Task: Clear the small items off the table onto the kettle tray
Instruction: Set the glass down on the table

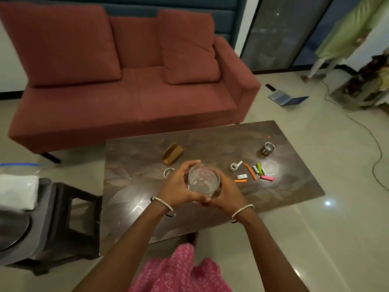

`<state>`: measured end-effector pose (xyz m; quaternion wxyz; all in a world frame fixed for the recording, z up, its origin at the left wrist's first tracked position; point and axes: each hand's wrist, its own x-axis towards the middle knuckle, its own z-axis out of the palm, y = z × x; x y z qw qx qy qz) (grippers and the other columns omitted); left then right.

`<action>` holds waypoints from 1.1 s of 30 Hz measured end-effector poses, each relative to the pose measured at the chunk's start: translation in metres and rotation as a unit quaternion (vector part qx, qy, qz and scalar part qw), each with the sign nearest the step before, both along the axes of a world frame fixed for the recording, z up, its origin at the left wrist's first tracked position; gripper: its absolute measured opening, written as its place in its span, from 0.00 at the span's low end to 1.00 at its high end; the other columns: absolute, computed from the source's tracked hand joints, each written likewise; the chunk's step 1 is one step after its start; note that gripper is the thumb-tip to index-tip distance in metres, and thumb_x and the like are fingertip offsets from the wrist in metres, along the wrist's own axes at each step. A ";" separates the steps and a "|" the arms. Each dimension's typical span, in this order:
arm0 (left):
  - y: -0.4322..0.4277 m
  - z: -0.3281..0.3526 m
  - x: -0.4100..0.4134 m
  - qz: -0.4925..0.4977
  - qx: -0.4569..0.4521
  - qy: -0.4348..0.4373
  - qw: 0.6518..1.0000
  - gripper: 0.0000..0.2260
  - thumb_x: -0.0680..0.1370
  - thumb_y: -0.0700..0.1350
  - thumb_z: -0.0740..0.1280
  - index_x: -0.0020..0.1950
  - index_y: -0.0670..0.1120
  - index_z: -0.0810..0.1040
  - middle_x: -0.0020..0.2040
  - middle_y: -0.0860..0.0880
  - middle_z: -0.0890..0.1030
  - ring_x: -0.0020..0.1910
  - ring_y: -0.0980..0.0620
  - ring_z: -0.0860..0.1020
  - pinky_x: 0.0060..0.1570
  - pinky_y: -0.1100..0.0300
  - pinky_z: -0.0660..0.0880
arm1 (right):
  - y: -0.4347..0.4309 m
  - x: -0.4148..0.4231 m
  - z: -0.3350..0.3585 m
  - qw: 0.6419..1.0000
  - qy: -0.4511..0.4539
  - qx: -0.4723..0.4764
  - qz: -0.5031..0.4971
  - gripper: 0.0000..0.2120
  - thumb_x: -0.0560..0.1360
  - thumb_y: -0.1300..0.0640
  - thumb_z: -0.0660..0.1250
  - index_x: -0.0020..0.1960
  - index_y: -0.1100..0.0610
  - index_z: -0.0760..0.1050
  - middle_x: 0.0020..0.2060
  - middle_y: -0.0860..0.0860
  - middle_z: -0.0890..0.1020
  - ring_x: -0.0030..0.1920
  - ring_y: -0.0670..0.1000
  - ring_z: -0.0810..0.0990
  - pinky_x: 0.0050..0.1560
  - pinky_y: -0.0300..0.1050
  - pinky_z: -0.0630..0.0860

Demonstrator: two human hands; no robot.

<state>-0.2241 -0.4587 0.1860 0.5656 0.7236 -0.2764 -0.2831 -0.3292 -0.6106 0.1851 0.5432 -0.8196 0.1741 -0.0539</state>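
While the left hand (176, 185) and right hand (227, 194) curl round the clear glass (203, 180) (smooth, probably slippery) above the table (136, 182), a loosened grip could drop it.

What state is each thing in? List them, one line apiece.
Glass bowl: upright, gripped by left hand and right hand.
Steel cup: upright on table, untouched.
Small glass: upright on table.
Brown holder: on table, untouched.
Coloured clips: scattered on table.
Laptop: open, on floor.
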 end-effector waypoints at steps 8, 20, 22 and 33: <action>-0.113 -0.020 0.050 -0.031 0.004 0.012 0.999 0.44 0.53 0.46 0.85 0.66 0.54 0.71 0.57 0.58 0.81 0.56 0.61 0.80 0.53 0.66 0.77 | -0.103 0.045 -0.017 0.999 0.001 -0.019 -0.051 0.38 0.54 0.52 0.81 0.63 0.48 0.74 0.54 0.39 0.82 0.56 0.40 0.80 0.53 0.34 0.76; -0.234 -0.069 0.120 0.041 0.042 0.095 0.994 0.41 0.60 0.43 0.83 0.70 0.53 0.69 0.62 0.58 0.77 0.61 0.64 0.75 0.55 0.70 0.74 | -0.224 0.141 -0.062 0.997 0.040 -0.038 -0.054 0.33 0.61 0.60 0.80 0.63 0.52 0.74 0.53 0.44 0.82 0.52 0.43 0.80 0.51 0.29 0.74; -0.248 -0.081 0.131 0.055 0.047 0.114 0.991 0.41 0.61 0.40 0.82 0.70 0.53 0.70 0.61 0.59 0.77 0.60 0.68 0.75 0.52 0.73 0.74 | -0.237 0.157 -0.077 0.996 0.060 -0.046 -0.042 0.32 0.62 0.60 0.80 0.63 0.52 0.73 0.50 0.42 0.81 0.51 0.44 0.80 0.47 0.23 0.71; -0.322 -0.167 0.147 0.132 0.125 0.179 0.967 0.41 0.63 0.31 0.78 0.72 0.48 0.68 0.60 0.52 0.77 0.56 0.57 0.76 0.49 0.79 0.71 | -0.304 0.195 -0.184 0.987 0.148 -0.056 -0.017 0.30 0.64 0.53 0.77 0.63 0.47 0.71 0.50 0.45 0.84 0.51 0.52 0.83 0.44 0.34 0.69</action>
